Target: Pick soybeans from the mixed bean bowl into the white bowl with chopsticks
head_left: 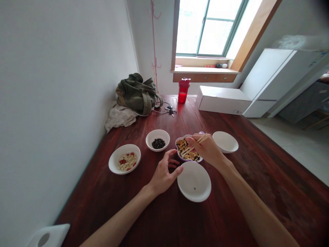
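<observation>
My right hand [208, 149] grips a pair of wooden chopsticks [194, 145], whose tips dip into a purple bowl [180, 157] of mixed yellow and black beans. My left hand [164, 173] rests on the table with fingers curled loosely beside that bowl, its thumb touching the rim of a nearly empty white bowl [194, 181] holding one dark bean. A white bowl of black beans [157, 140] stands further left. Another white bowl [124, 159] holds pale and red pieces. An empty white bowl [225, 141] sits right of my right hand.
The dark red wooden table [257, 192] runs along a white wall on the left. At its far end lie a green bag [137, 93], white cloth, keys [170, 110], a red cup [183, 90] and a white box [223, 100]. A white object [48, 236] sits at the near left corner.
</observation>
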The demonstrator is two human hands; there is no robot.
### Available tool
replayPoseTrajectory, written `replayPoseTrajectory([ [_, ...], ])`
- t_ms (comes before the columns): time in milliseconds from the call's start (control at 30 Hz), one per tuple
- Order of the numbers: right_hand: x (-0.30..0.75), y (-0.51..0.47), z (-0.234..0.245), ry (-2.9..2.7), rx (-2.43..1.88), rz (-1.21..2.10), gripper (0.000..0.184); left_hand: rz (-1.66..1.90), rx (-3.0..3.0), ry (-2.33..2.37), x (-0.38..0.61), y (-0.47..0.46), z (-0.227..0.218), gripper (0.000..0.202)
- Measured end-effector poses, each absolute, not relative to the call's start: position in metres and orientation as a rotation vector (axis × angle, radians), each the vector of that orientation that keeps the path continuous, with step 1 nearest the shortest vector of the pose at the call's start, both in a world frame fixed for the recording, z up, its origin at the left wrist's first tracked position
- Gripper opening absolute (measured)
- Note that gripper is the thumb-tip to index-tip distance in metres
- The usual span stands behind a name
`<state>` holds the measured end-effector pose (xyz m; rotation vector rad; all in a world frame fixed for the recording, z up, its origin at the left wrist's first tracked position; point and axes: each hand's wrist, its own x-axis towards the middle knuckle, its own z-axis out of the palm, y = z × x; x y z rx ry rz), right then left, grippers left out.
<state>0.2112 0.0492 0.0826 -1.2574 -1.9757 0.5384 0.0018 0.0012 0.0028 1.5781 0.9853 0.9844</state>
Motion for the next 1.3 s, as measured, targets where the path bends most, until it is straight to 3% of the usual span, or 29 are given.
replayPoseTrajectory([
  [1300, 0.2092, 0.0474, 0.0859, -2.012, -1.223, 0.596, 0.047, 0.977, 1.578, 0.982, 0.0012, 0.0017, 0.0023, 0.061],
])
